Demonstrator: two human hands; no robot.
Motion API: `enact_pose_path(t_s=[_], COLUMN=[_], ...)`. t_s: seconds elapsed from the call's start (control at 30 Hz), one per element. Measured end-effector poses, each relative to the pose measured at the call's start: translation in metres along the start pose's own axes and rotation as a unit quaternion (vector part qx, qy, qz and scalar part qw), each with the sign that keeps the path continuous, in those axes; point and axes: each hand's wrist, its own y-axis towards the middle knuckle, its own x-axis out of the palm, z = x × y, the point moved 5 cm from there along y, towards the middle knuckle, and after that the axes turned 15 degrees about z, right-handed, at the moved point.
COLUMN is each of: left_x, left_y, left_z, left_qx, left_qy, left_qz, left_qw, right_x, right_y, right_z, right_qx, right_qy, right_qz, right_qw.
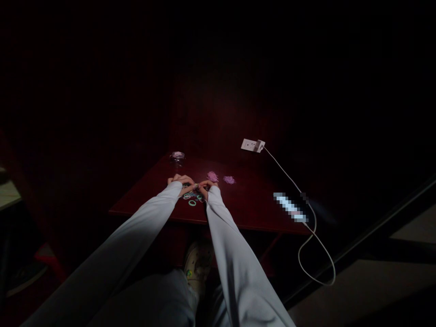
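Over the dark red table (150,200), my left hand (182,180) and my right hand (207,185) meet with fingertips pinched together. Between them is a small pale thing that is too small and dim to name. Below and around my fingers lies a loose heap of small coloured rings that look like hair ties, among them a green ring (192,203); my hands hide part of this heap. Just beyond my right hand sits a pink pile (212,175) of thin strands or bands. To its right is a similar purple pile (229,180).
A clear jar (177,157) with something pale at its top stands at the table's far left. On the wall, a white socket (250,145) holds a plug, whose white cable (315,222) loops down past a blurred-out bright object (290,207) at the right edge.
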Motion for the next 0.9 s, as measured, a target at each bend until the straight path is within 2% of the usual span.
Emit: enact_pose_path(t_s=[0.17, 0.4, 0.6, 0.9], left_x=[0.001, 0.001, -0.001, 0.000], left_y=[-0.002, 0.002, 0.001, 0.000], left_z=[-0.001, -0.007, -0.003, -0.001], left_qx=[0.014, -0.005, -0.009, -0.002], left_qy=[-0.004, -0.018, -0.034, -0.012], left_qz=[-0.007, -0.008, -0.004, -0.020], left_qw=[1.000, 1.000, 0.999, 1.000], right_x=[0.001, -0.007, -0.008, -0.004], right_y=[-0.002, -0.006, -0.008, -0.009], right_z=[-0.003, -0.012, -0.020, -0.023], right_qx=[-0.004, 0.043, 0.022, 0.011], right_qy=[0.019, -0.041, -0.109, -0.130], right_qz=[-0.021, 0.049, -0.012, -0.039], right_qw=[1.000, 0.997, 0.994, 0.991])
